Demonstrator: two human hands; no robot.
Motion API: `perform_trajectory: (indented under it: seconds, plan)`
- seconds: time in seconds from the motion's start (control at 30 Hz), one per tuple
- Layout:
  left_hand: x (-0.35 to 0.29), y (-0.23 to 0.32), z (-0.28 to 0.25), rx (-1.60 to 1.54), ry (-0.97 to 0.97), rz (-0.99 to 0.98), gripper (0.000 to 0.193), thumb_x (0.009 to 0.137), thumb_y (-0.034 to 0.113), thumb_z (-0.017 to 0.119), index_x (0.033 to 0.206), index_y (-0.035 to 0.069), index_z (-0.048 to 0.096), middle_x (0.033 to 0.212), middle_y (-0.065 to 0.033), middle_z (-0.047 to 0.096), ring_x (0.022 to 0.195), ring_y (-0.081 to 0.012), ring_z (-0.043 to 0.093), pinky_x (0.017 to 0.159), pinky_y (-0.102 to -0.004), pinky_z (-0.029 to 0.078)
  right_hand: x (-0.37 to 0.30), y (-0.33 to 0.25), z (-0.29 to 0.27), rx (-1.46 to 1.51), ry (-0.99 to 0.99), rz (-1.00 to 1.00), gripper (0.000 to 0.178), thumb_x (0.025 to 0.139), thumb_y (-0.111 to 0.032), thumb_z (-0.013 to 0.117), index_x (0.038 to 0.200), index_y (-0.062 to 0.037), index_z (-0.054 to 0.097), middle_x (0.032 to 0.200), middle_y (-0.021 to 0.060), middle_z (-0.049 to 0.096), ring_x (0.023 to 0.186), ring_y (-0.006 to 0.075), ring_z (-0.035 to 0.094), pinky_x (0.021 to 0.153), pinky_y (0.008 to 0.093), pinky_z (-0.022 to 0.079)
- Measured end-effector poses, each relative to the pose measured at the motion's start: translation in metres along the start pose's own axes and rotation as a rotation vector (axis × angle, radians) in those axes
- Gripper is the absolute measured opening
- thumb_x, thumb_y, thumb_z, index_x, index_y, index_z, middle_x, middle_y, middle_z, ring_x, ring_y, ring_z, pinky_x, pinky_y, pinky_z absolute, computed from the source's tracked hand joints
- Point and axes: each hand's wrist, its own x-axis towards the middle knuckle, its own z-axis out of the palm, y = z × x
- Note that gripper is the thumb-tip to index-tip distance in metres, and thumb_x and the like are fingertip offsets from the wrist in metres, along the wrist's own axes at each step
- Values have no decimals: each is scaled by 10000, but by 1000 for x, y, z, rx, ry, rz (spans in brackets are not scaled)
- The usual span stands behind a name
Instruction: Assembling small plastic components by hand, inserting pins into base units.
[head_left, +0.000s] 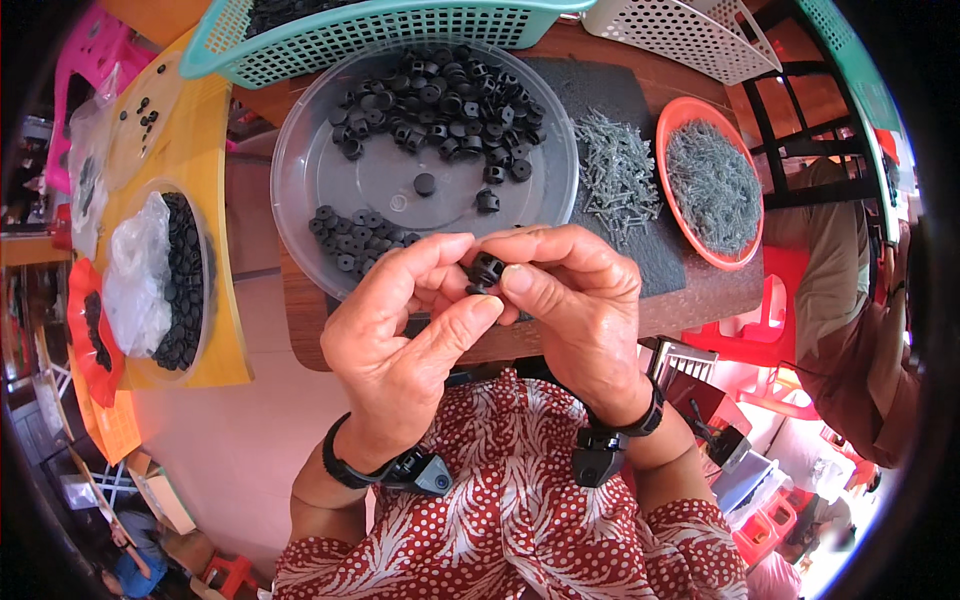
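Both hands meet over the near rim of a large clear round tray (pixel 345 215). Between the fingertips sits a small black plastic part (pixel 486 268), round with slots in its side. My left hand (pixel 400 325) pinches it from the left with thumb and fingers. From the right, my right hand (pixel 580 300) grips the same part, thumb against its side. Black slotted parts (pixel 440 105) are heaped in the tray's far half. A smaller group of black discs with centre holes (pixel 352 238) lies near my left fingers. Fingers hide the part's lower end.
Right of the tray, screws (pixel 615 170) lie piled on a dark mat (pixel 580 90); more fill an orange-red bowl (pixel 662 150). A teal basket (pixel 370 50) and a white basket (pixel 680 40) stand behind. On a yellow table (pixel 228 330) at left is a tub of black parts (pixel 180 290). Another person (pixel 850 330) sits right.
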Motion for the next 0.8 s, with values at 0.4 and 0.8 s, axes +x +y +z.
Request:
perform_trajectory:
  seconds: [0.4, 0.8]
  plan:
    - [0, 2, -4, 73, -78, 16, 348, 719, -44, 727, 1052, -49, 624, 845, -28, 581, 750, -83, 532, 680, -200, 440, -3, -4, -5, 2, 15, 64, 114, 822, 13, 650, 936, 5, 641, 836, 50, 654, 673, 73, 571, 596, 205, 487]
    - [4, 4, -3, 77, -141, 35, 348, 701, -44, 737, 1035, -49, 637, 823, -25, 572, 739, -84, 525, 666, -197, 436, -6, -5, -7, -81, -11, -23, 123, 818, 5, 657, 939, -14, 662, 837, 29, 644, 732, 66, 564, 645, 205, 468]
